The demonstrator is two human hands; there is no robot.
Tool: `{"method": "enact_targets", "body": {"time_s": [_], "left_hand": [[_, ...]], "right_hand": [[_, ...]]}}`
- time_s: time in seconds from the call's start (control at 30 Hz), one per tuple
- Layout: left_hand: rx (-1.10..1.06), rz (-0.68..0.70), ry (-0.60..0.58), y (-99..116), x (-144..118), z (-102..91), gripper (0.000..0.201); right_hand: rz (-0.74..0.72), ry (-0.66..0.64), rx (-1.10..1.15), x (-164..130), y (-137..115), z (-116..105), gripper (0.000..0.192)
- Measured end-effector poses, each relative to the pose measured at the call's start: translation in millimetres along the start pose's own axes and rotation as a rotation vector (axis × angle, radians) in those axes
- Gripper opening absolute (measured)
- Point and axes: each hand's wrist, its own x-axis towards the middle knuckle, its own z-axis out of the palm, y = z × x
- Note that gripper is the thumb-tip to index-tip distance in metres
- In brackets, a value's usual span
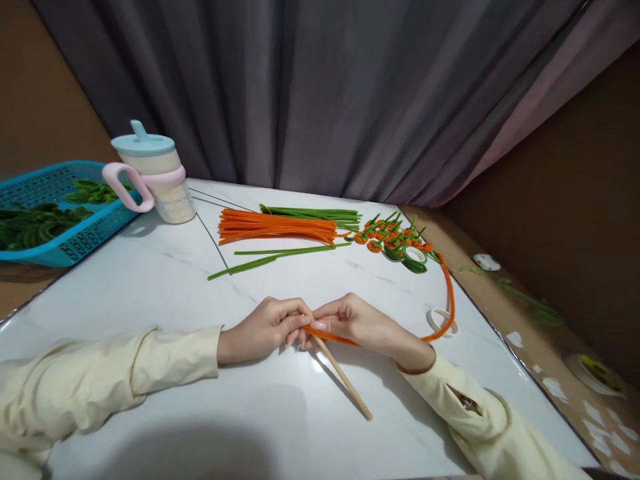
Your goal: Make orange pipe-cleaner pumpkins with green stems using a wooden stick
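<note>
Item: orange pipe cleaner (449,293), one in hand. It runs from the joined fingertips at the worktop (150,280) centre, under the right hand (360,323), then curves up the right side. Judged light, fuzzy and easily bent; likely best pinched close to the working end. Left hand (265,328) and right hand both closed in a fingertip pinch on it and on one wooden stick (345,379).

Nearby:
- one bundle of orange stems (277,227)
- one bundle of green stems (313,213), plus two or three loose
- finished orange flowers (387,237), too clustered to count
- two tape rolls (415,255)
- one lidded cup (157,177)
- one blue basket (75,243)
</note>
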Motion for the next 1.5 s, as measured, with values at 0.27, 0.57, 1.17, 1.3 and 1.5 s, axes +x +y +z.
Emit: {"method": "enact_targets", "body": {"time_s": [0.27, 0.57, 1.17, 1.3, 1.5], "left_hand": [[0.03, 0.024, 0.018, 0.3, -1.0, 2.3, 0.025], [0.006, -0.044, 0.044, 0.3, -2.5, 4.2, 0.022], [-0.047, -0.064, 0.023, 2.5, -1.6, 0.2, 0.032], [-0.042, -0.079, 0.026, 3.0, -1.6, -0.4, 0.033], [0.018, -0.087, 0.025, 5.9, 0.1, -1.5, 0.026]], "right_hand": [[0.042, 0.053, -0.043, 0.7, 1.8, 6.1, 0.043], [0.039, 0.166, -0.128, 5.0, 4.8, 16.0, 0.026], [-0.135, 0.281, -0.666, -18.5, -12.0, 3.8, 0.014], [-0.346, 0.308, -0.807, -17.0, -5.7, 8.9, 0.017], [-0.528, 0.395, -1.0, -12.9, 10.2, 7.1, 0.027]]}}
